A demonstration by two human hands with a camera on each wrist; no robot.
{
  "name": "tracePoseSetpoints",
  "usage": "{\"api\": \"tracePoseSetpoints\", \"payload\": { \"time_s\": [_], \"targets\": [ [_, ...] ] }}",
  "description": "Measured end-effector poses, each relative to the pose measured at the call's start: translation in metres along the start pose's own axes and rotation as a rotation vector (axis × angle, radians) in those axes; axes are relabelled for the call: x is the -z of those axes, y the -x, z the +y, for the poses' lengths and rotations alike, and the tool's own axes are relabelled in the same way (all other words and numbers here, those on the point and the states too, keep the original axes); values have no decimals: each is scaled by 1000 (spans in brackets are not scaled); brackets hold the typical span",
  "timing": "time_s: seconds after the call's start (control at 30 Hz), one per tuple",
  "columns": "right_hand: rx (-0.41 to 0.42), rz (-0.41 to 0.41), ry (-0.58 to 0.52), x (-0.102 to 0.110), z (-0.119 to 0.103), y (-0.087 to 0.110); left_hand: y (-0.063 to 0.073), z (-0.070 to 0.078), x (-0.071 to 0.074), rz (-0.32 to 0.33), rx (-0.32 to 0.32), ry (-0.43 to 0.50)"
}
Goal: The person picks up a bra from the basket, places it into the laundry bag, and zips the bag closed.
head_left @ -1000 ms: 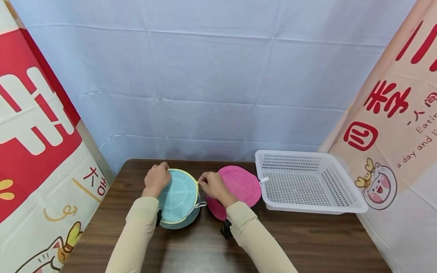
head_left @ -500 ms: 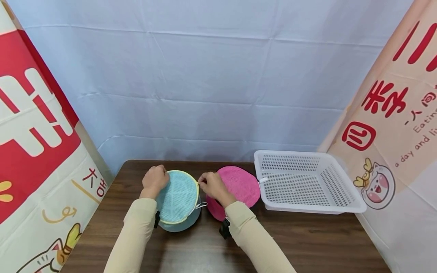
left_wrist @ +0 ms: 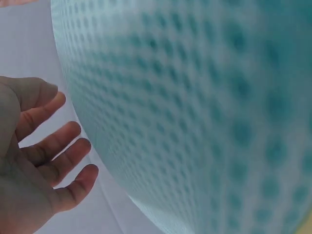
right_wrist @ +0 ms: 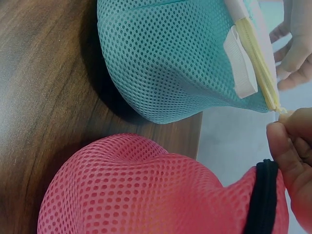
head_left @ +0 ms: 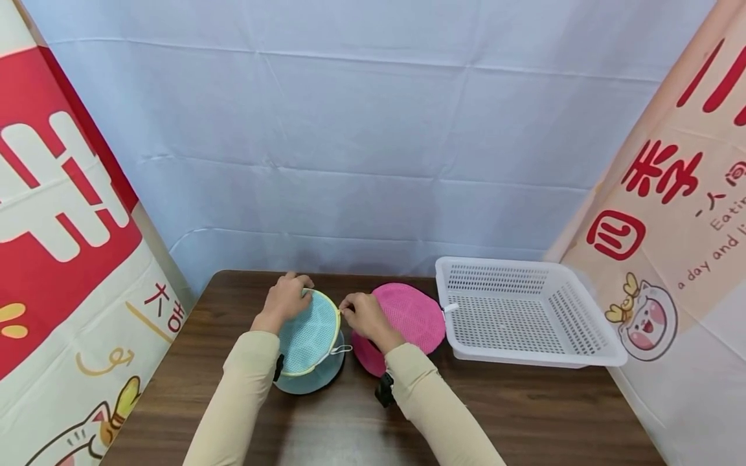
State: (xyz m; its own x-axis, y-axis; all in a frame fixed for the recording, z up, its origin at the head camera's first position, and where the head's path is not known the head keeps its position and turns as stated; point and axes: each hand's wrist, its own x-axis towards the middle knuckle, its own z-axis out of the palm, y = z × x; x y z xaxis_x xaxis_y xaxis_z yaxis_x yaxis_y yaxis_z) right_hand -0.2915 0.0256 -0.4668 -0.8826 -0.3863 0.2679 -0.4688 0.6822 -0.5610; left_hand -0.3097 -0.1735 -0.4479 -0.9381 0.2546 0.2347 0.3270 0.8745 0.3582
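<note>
A round teal mesh laundry bag (head_left: 311, 330) with a yellow zipper (right_wrist: 257, 61) stands on the table, its top leaning up. At the far end of the zipper, my right hand (head_left: 364, 317) pinches the small zipper pull between thumb and finger. My left hand (head_left: 285, 299) is at the bag's far left rim; in the left wrist view its fingers (left_wrist: 63, 146) are loosely bent beside the mesh with nothing gripped. A white loop tag (right_wrist: 240, 63) hangs by the zipper. Under my right forearm lies a pink mesh laundry bag (head_left: 410, 317) with a black zipper (right_wrist: 263, 200).
A white perforated plastic basket (head_left: 536, 355) stands at the right of the wooden table (head_left: 548, 408), close to the pink bag. The white tag (head_left: 451, 307) of the pink bag reaches over its rim. Cloth hangings stand behind and at both sides.
My left hand has shifted right along the teal bag's far rim, its fingers loosening, and the bag's top has tilted a little. My right hand keeps its pinch in nearly the same place.
</note>
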Motion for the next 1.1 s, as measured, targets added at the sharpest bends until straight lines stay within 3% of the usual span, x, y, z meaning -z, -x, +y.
{"api": "tracePoseSetpoints", "payload": {
  "time_s": [0.27,0.4,0.87,1.1],
  "targets": [
    [-2,-11,-3,1,0,0,-3,13,-7,-139,-69,-26],
    [13,-6,-8,2,-1,-1,-5,18,-10,-189,-73,-25],
    [-2,-8,-1,-1,-5,-1,-11,16,-9,-162,-85,9],
    [16,-1,13,-2,-3,0,-10,14,-11,-140,-83,-86]
  ]
}}
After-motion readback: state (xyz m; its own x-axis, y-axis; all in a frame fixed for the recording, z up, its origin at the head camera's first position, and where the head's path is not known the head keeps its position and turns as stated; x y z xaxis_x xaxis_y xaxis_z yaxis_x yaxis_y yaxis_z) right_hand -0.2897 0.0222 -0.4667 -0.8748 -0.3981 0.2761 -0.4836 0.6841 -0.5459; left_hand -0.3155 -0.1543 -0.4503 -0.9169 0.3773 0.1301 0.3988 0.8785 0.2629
